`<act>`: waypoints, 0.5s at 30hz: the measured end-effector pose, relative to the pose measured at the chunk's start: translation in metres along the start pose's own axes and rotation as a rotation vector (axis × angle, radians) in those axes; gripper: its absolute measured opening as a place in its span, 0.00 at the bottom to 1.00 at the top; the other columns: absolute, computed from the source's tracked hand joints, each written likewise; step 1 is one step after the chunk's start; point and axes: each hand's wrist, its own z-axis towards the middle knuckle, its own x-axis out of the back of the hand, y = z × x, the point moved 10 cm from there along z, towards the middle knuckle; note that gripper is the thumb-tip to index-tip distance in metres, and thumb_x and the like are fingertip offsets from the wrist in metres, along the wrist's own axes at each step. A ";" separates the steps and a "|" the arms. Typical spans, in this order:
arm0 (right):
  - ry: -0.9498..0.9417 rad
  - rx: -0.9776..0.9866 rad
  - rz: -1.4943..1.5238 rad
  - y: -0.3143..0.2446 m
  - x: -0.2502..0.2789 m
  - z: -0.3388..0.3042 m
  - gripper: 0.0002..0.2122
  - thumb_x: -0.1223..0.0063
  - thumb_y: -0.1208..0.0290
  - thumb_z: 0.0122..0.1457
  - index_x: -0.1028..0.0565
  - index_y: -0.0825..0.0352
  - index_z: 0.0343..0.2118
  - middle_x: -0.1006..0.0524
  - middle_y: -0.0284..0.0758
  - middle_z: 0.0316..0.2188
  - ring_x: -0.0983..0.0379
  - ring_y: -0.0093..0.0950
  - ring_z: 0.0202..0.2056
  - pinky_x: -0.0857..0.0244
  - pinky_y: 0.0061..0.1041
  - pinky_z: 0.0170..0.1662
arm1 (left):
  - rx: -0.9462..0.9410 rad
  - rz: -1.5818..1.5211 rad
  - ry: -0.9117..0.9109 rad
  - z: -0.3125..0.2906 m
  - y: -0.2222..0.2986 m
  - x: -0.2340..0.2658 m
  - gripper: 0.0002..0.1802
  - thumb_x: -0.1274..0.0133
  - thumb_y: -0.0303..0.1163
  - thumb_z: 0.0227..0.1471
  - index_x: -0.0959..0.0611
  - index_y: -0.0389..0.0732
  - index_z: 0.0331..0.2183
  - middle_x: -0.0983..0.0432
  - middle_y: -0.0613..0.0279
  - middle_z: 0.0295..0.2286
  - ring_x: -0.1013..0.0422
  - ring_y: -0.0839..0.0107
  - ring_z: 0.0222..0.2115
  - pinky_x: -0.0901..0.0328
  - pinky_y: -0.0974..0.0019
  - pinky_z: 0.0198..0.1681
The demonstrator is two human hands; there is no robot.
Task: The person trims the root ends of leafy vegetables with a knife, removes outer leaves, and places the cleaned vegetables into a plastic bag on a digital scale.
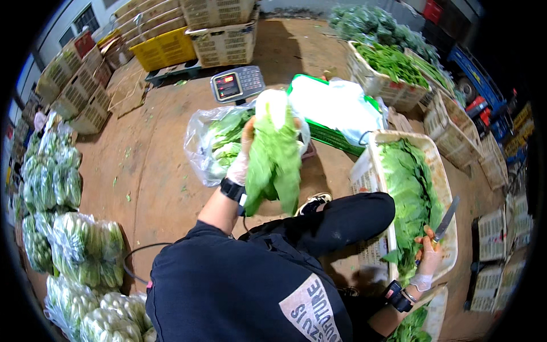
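My left hand, in a thin clear glove with a black wrist device, grips a large head of leafy green lettuce and holds it up, leaves hanging down. Behind it a clear plastic bag with more greens lies open on the floor. My right hand, also gloved, holds a knife with the blade pointing up and away. It hovers over a white woven basket filled with loose green leaves. My dark-trousered knee lies between the two hands.
A grey electronic scale stands on the brown floor beyond the bag. A green crate with a white bag sits beside it. Bagged greens pile up at the left. Stacked crates and baskets of vegetables line the back and right.
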 end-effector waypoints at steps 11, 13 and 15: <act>0.050 -0.157 0.060 0.084 0.002 0.020 0.17 0.54 0.57 0.58 0.27 0.65 0.43 0.27 0.29 0.21 0.46 0.12 0.12 0.53 0.12 0.14 | -0.606 0.257 0.981 -0.128 0.172 0.346 0.21 0.44 0.42 0.45 0.25 0.43 0.41 0.26 0.62 0.35 0.30 0.63 0.38 0.34 0.62 0.38; 0.095 -0.176 0.078 0.094 0.017 0.019 0.17 0.55 0.56 0.58 0.27 0.65 0.43 0.27 0.29 0.22 0.46 0.12 0.13 0.53 0.12 0.14 | -0.579 0.505 1.134 -0.156 0.167 0.362 0.24 0.41 0.41 0.42 0.26 0.40 0.41 0.26 0.61 0.35 0.30 0.63 0.38 0.34 0.61 0.39; 0.099 -0.185 0.066 0.096 0.006 0.024 0.18 0.56 0.56 0.58 0.27 0.64 0.43 0.27 0.30 0.22 0.46 0.12 0.13 0.53 0.12 0.15 | -0.752 1.088 1.345 -0.192 0.202 0.345 0.27 0.38 0.38 0.38 0.25 0.34 0.40 0.27 0.54 0.38 0.30 0.61 0.39 0.34 0.60 0.39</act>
